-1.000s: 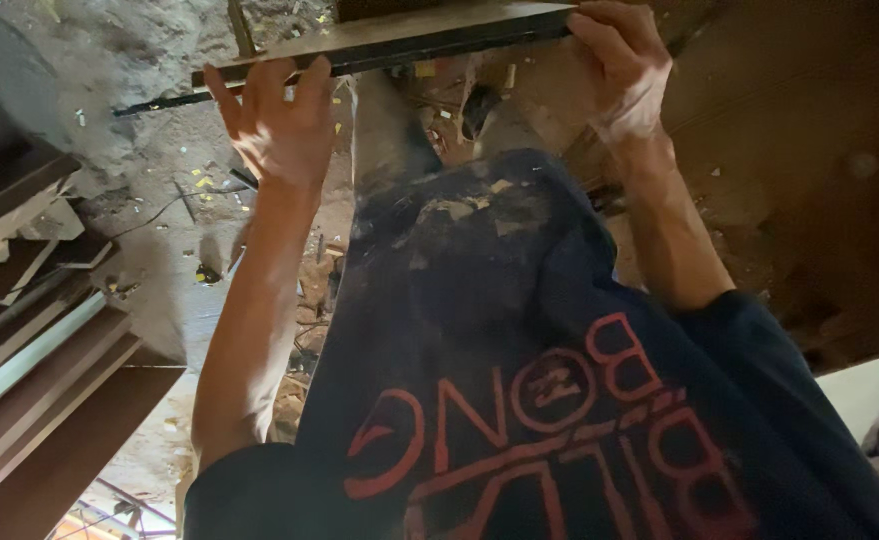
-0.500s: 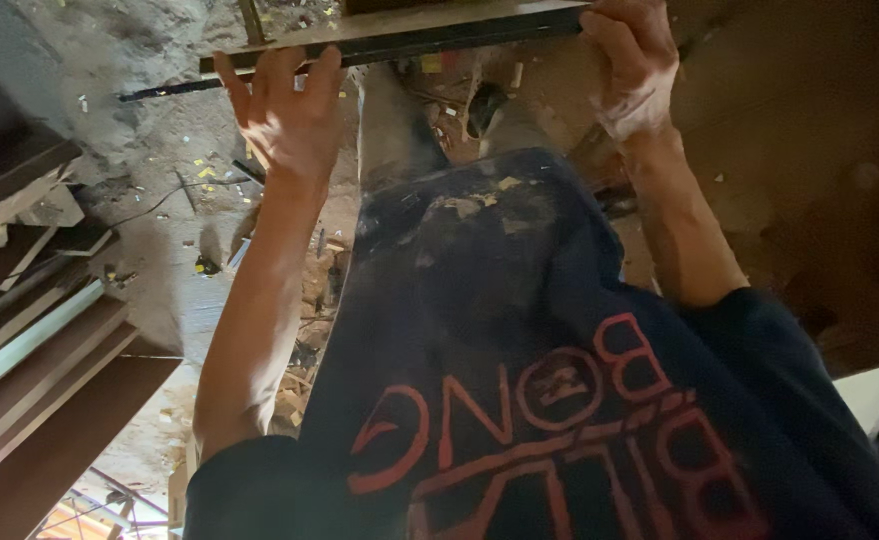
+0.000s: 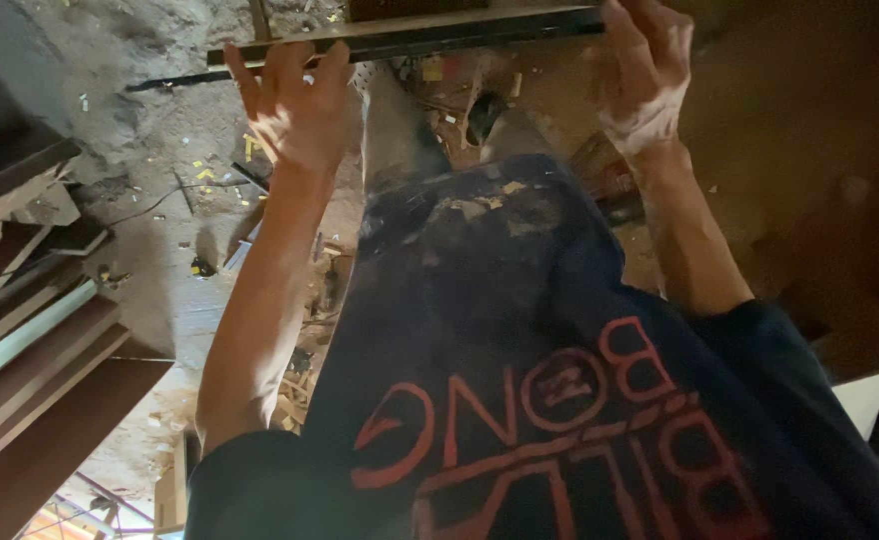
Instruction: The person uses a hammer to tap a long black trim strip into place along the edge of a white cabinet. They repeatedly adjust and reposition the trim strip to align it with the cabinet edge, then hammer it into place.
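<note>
So the person's got both arms stretched out in front, holding a long flat board [image 3: 410,35] that runs across the top of the view, dark along its edge with a paler top face. The left hand [image 3: 295,105] is under its left part, palm up and fingers spread wide, fingertips hooked on the near edge, so it's more propping than clamping. The right hand [image 3: 645,75] is near the board's right end with fingers curled over it, wrapped around the edge in a proper hold. Both bare forearms run back to a dark navy shirt [image 3: 560,400] with big red printed lettering across the front, plus pale dusty smears higher up. Below the board you can see dusty grey trousers [image 3: 400,130] and a dirt floor [image 3: 160,250] littered with small yellow and pale scraps, a thin dark cable lying across it. On the left there's a stack of planks [image 3: 30,340], brown ones with 1 pale greenish strip between them. No packages or signs that I can make out.
</note>
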